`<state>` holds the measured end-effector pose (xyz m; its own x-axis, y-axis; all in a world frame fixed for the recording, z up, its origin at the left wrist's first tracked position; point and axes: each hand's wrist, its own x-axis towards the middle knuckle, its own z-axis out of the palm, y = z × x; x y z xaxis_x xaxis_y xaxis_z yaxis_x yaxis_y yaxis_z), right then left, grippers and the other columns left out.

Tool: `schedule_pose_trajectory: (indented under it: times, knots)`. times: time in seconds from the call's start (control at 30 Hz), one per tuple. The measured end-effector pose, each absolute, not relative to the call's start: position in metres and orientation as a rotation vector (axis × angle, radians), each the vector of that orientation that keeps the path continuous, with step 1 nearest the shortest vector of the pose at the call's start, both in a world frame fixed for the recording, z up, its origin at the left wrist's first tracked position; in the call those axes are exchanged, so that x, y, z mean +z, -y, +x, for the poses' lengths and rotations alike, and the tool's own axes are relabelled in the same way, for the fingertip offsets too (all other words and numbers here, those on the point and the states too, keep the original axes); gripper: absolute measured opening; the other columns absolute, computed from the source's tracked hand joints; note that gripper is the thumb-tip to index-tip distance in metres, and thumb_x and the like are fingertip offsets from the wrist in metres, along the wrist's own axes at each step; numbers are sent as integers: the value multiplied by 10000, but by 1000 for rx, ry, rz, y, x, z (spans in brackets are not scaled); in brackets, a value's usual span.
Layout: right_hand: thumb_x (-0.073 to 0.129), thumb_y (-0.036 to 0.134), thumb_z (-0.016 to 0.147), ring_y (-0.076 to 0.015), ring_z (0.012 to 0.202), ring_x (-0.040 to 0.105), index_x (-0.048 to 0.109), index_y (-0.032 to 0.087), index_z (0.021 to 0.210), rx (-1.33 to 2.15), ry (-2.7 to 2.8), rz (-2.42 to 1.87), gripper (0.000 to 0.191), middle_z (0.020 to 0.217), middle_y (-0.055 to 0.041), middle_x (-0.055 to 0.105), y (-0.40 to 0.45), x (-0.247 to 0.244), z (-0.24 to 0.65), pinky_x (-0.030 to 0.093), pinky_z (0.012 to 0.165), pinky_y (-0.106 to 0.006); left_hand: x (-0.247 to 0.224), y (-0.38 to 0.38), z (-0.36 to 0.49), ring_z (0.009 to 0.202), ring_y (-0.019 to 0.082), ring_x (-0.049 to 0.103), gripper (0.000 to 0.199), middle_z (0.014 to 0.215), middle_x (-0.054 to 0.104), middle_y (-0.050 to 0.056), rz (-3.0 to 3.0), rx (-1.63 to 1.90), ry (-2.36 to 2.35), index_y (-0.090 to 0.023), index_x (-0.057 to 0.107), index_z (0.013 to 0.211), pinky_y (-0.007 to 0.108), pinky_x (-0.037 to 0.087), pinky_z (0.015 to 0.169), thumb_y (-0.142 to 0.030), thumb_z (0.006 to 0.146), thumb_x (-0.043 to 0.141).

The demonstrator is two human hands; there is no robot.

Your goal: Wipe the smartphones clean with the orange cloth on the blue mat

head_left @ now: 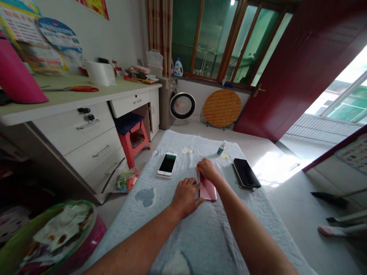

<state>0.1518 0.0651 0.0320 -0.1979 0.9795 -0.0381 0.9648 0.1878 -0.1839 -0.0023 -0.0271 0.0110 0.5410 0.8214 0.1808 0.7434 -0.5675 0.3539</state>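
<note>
A pink phone [208, 191], or a phone in a pink case, lies on the cloth-covered table between my hands. My left hand [186, 196] grips its left side, with the thumb at the near corner and the fingers along the edge. Over the far end of the phone is my right hand [208, 169], its fingers closed and pressed down. A small orange bit shows by those fingertips; what they hold is mostly hidden. To the left lies a white phone [167, 164], screen up. Dark tablet-like devices [246, 173] are stacked on the right. A small spray bottle [220, 149] stands beyond my right hand.
A light blue patterned cloth [160, 214] covers the table. On the left are a desk with drawers [88, 126], a red stool [133, 141] and a waste bin [91, 225]. Ahead stand a washing machine with its door open [182, 106] and a round wooden board [222, 108].
</note>
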Motion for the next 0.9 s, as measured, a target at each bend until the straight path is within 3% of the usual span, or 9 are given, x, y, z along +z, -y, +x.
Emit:
schedule_pose_trajectory:
  times: [0.3,0.47,0.7,0.9]
  knots:
    - [500,143,825,-137,856,594,738,182,911,420,2502,-1721,256,937,-65,669,-29,34,159,396,780,-191,10,28,-2,1001,253,515,418,1078,597,59,2533,560,-1249,-274,612,1170,380,412,848,-488,813,643]
    - [462,151,877,-150,898,599,731,171,974,231,2531,-1864,287,972,-93,678,-46,34,153,391,800,-199,13,28,-1,1024,257,518,399,1085,596,74,2559,504,-1239,-254,603,1178,390,410,870,-458,836,624]
    - [527,110,830,-212,957,587,723,127,966,114,2675,-1887,239,920,-139,695,-84,35,147,399,773,-240,10,28,-1,1137,274,486,395,1305,554,87,2554,536,-1205,-231,593,1176,430,390,942,-426,835,639]
    - [526,126,845,-216,976,580,727,135,946,122,2838,-1779,225,925,-138,693,-80,42,146,397,805,-258,10,31,-2,1050,276,509,417,1162,571,99,2581,538,-1296,-229,607,1150,417,410,865,-468,812,657]
